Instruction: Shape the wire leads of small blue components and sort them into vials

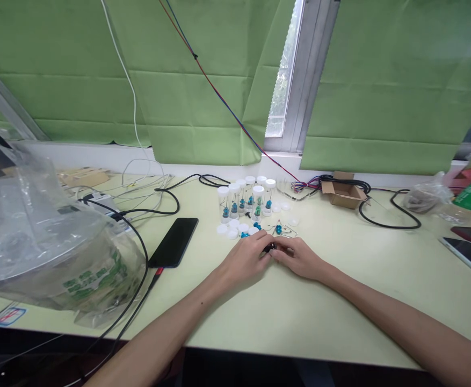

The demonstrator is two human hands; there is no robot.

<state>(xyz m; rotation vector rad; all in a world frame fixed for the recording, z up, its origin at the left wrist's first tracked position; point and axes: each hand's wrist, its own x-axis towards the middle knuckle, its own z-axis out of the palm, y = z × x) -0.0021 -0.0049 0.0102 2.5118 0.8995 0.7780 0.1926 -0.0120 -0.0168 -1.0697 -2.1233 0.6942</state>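
Note:
My left hand (251, 252) and my right hand (295, 255) meet over the table, fingers closed around a small black part (268, 248). Its kind is mostly hidden by my fingers. Just beyond them lie small blue pieces with thin wires, one blue piece (279, 229) to the right among loose wires. Several clear tubes with white caps stand upright behind, such as a clear tube (223, 204) with a blue piece inside and another clear tube (258, 203) with a green one. Loose white caps (232, 233) lie in front of the tubes.
A black phone (174, 242) with a red-tipped cable lies left of my hands. A large plastic-wrapped bundle (98, 263) fills the table's left side. At the back right stand a small open cardboard box (342, 192) and black cables (392, 226). More phones (466, 258) lie far right.

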